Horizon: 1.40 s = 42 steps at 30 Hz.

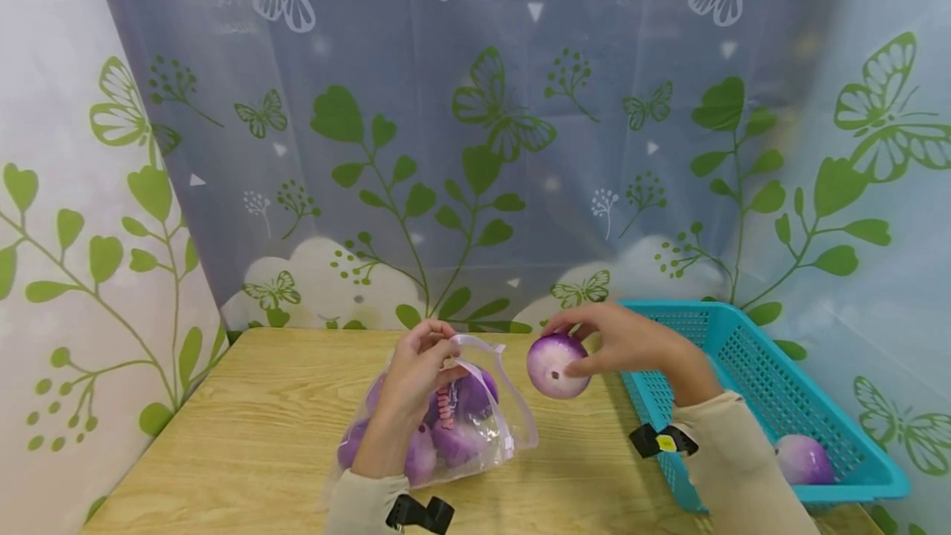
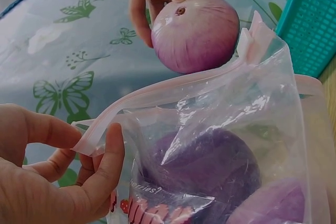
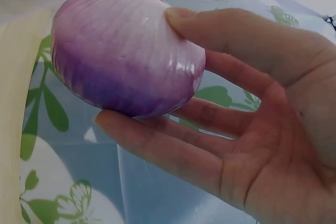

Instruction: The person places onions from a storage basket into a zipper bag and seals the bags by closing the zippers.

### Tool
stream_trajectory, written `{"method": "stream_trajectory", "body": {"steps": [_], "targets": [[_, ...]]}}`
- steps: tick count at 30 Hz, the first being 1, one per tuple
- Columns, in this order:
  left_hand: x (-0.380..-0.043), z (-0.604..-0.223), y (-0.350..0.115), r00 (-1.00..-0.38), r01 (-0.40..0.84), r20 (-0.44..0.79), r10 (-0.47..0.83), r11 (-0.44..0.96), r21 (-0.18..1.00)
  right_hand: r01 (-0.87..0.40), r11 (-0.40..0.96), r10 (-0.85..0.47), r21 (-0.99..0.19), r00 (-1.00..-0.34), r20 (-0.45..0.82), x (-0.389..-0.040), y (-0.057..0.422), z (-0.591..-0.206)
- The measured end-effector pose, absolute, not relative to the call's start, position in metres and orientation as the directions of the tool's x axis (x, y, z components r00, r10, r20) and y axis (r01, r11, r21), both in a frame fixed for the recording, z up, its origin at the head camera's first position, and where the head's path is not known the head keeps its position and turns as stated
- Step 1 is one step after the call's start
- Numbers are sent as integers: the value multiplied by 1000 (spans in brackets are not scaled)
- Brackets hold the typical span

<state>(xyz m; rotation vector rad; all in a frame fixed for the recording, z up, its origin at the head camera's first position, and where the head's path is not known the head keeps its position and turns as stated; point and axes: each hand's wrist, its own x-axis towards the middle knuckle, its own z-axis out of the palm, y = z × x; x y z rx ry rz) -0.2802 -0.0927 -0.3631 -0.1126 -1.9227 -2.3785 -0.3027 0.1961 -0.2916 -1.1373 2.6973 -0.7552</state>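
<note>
A clear zip bag (image 1: pixel 486 444) with a pale pink zip edge stands on the table, several purple onions (image 1: pixel 453 440) inside it. My left hand (image 1: pixel 419 374) pinches the bag's rim at its upper left, and the mouth gapes toward the right. In my right hand (image 1: pixel 617 345) is a purple and white onion (image 1: pixel 559 366), gripped between thumb and fingers just right of the bag's mouth. The left wrist view has this onion (image 2: pixel 197 32) beyond the zip edge (image 2: pixel 173 80). Up close in the right wrist view, the fingers curve beneath the onion (image 3: pixel 126 51).
A turquoise plastic basket (image 1: pixel 787 370) stands on the right, under and beyond my right forearm. One more onion (image 1: pixel 805 459) lies at its near end. The wooden table (image 1: pixel 245 428) meets a patterned cloth backdrop (image 1: pixel 416 147) behind and at both sides.
</note>
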Motion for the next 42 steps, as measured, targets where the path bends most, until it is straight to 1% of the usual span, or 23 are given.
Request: {"method": "stream_trajectory", "body": {"steps": [7, 18, 23, 34, 42], "targets": [[-277, -362, -92, -993, 118, 115, -32, -135, 984, -692, 525, -752, -496, -650, 110, -298, 180, -299], [-271, -359, -93, -986, 162, 162, -35, 6, 987, -730, 465, -799, -501, -590, 117, -293, 159, -314], [-268, -359, -93, -987, 157, 157, -16, 2, 988, -722, 466, -792, -512, -598, 122, -294, 154, -320], [-269, -357, -94, -990, 143, 143, -3, 0, 990, -721, 471, -747, -508, -632, 205, -291, 145, -331], [-269, -358, -94, -987, 161, 161, 27, -1, 987, -757, 487, -710, -436, -634, 306, -289, 138, -338]]}}
